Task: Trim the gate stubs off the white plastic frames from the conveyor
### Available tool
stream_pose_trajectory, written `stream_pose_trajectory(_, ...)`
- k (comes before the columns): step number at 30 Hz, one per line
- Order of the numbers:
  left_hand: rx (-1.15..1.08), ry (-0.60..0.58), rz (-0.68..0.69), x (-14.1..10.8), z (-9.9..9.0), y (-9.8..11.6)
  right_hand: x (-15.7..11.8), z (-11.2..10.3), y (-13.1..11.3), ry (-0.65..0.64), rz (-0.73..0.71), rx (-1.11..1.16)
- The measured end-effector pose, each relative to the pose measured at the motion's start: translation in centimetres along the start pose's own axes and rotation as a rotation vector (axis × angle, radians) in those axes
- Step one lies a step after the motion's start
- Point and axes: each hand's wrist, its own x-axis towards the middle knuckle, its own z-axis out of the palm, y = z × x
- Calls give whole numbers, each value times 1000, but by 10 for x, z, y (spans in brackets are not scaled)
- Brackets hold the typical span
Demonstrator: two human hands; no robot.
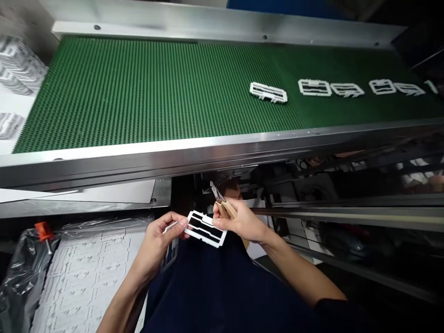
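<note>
- The left hand (161, 236) pinches the left end of a white frame (204, 231) between thumb and fingers; a second pale piece shows behind that thumb, too hidden to name.
- The frame sits between the two hands, in front of the dark clothing, both hands touching it, so neither is nearer. Its long axis runs from hand to hand, the right end tilted down toward the body.
- The right hand (244, 223) has its thumb on the frame's upper right corner, its other fingers closed around the cutters (225, 209).
- The cutters' tips point up and left, beyond the frame's far edge and apart from it; I cannot tell how wide the blades stand.
- To the left, well apart from the hands, lie packed sheets (86, 273) and an orange-handled tool (43, 231).
- Beyond, past a metal rail (173, 157), is the green belt (138, 92), with more frames in a row toward its right, the nearest (268, 94) slanting down rightward.
</note>
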Motion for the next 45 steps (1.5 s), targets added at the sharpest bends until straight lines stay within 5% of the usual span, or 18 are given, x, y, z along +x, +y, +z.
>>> stream_pose_trajectory(6,54,-44,-85,7,-7,-10,6,-2,21,-22,61,148)
stream_pose_trajectory(10,198,-91,-5,10,-10,-15,8,-1,27,-28,94,219)
stream_pose_trajectory(16,399,-33,56,13,-7,-16,9,-3,32,-43,96,210)
stream_pose_trajectory(22,388,-191,14,13,-14,-16,10,-5,39,-24,102,222)
stream_pose_trajectory(28,442,-190,36,14,-18,-15,7,-6,36,-54,108,181)
stream_pose_trajectory(34,575,-115,324,10,-12,-12,4,3,57,-52,76,108)
stream_pose_trajectory(37,540,-202,399,7,-9,-11,0,14,75,-91,58,164)
stream_pose_trajectory(41,543,-307,336,5,-6,-8,-12,17,79,-122,34,-15)
stream_pose_trajectory(45,568,-321,273,4,-1,0,-26,-1,53,-79,-27,-438)
